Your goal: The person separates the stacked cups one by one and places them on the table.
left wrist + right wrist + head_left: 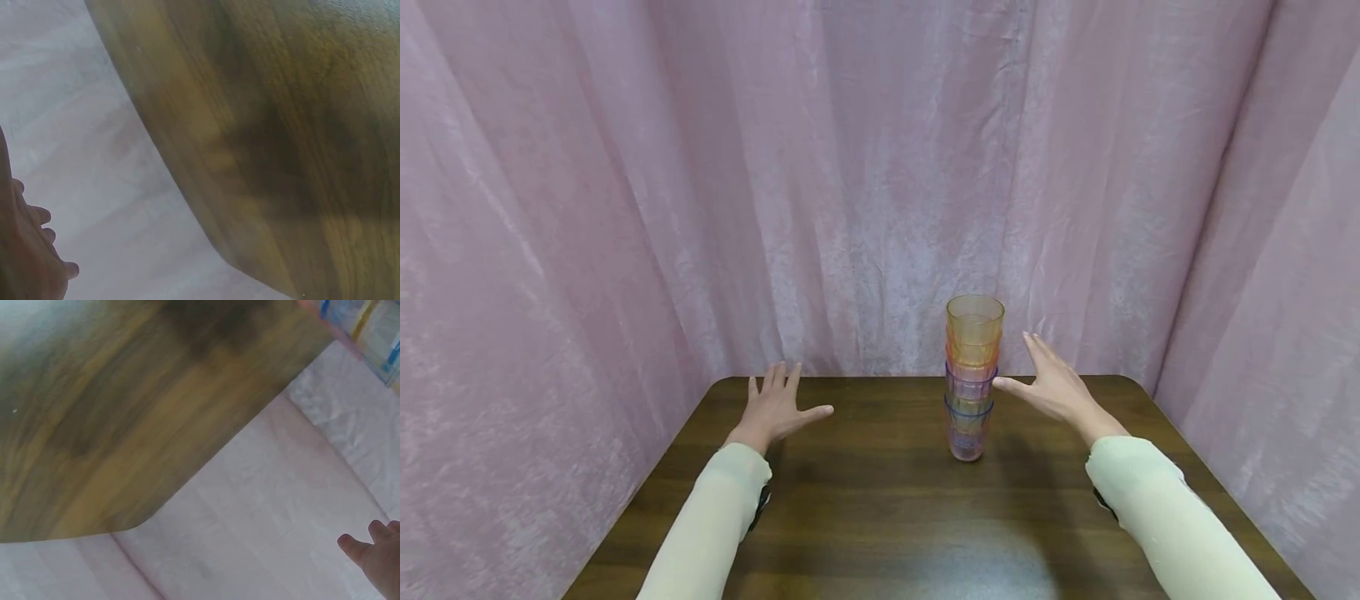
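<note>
Cup stack point(972, 379) — just beside spread right hand point(1054, 387).

A dark wooden table point(880, 517) stood against pink curtains. A stack of cups point(973, 379) stood upright on it, right of the table's middle, toward its back edge.

Translucent orange, purple, blue and pink cups point(972, 379); dark wood-grain table point(880, 508); pale pink curtain point(850, 167); cream sleeves point(1165, 517)
</note>
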The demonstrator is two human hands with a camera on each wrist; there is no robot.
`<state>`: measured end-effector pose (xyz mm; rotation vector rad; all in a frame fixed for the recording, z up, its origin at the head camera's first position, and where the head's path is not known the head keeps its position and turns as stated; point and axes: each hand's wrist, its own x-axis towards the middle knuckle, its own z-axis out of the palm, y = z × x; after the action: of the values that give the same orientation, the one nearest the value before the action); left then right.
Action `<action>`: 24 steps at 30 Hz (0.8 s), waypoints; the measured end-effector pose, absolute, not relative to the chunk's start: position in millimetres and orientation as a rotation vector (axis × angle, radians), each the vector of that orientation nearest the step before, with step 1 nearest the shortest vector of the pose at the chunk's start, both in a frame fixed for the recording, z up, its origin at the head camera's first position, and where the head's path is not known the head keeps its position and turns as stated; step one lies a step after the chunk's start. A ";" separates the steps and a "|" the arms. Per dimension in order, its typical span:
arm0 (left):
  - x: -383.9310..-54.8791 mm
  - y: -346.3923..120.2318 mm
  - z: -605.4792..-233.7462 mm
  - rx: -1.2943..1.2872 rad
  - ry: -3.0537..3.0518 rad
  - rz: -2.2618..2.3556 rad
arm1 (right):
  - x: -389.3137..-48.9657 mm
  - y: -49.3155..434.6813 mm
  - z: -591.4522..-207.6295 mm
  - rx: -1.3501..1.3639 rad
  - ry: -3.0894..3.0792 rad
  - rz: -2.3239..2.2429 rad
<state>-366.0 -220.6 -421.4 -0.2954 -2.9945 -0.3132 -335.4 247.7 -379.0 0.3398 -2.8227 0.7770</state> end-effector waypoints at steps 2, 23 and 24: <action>-365.9 -218.3 -418.8 -0.300 -2.991 -0.330 | -337.1 244.2 -377.7 0.343 -2.815 0.817; -375.5 -184.1 -396.2 -0.357 -2.936 -0.535 | -346.7 216.6 -365.2 0.322 -2.707 1.264; -376.1 -182.1 -395.4 -0.360 -2.933 -0.546 | -347.2 215.8 -365.2 0.323 -2.701 1.284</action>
<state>-376.1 -182.1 -395.4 -0.3599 -2.9331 -0.5463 -347.2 215.8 -365.2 0.3234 -2.7011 1.2844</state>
